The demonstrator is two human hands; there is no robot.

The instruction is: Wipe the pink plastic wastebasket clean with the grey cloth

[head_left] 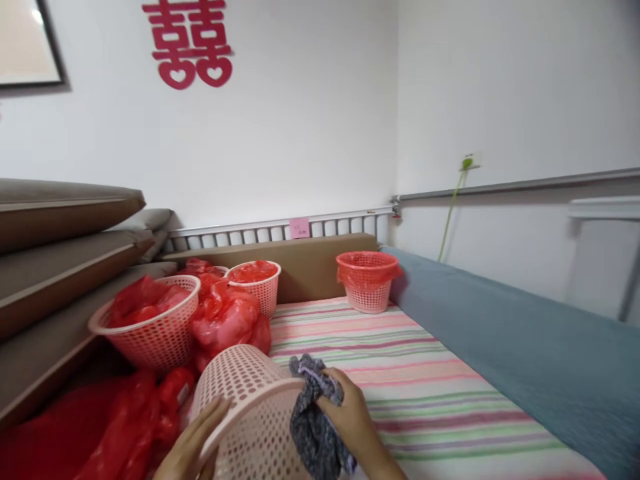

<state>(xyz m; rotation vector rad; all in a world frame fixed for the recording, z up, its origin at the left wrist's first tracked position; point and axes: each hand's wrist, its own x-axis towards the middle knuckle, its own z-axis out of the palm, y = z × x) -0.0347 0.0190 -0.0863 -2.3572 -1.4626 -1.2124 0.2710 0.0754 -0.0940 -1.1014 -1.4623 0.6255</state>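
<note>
A pale pink perforated basket point(240, 373) lies tipped on its side at the bottom centre, its mouth facing me. My left hand point(200, 437) grips its rim at the left, fingers on the outer wall. At the basket's right rim, my right hand point(350, 417) is closed on a dark grey knitted cloth point(315, 427), which hangs down over the rim. Both lie over a striped sheet point(410, 387).
Baskets with red plastic bags stand left point(160, 333) and behind point(265, 293). A red-lined basket point(369, 293) is at the back right. Red bags point(100, 427) fill the lower left beside stacked cushions point(65, 267). A blue padded edge point(500, 333) runs along the right.
</note>
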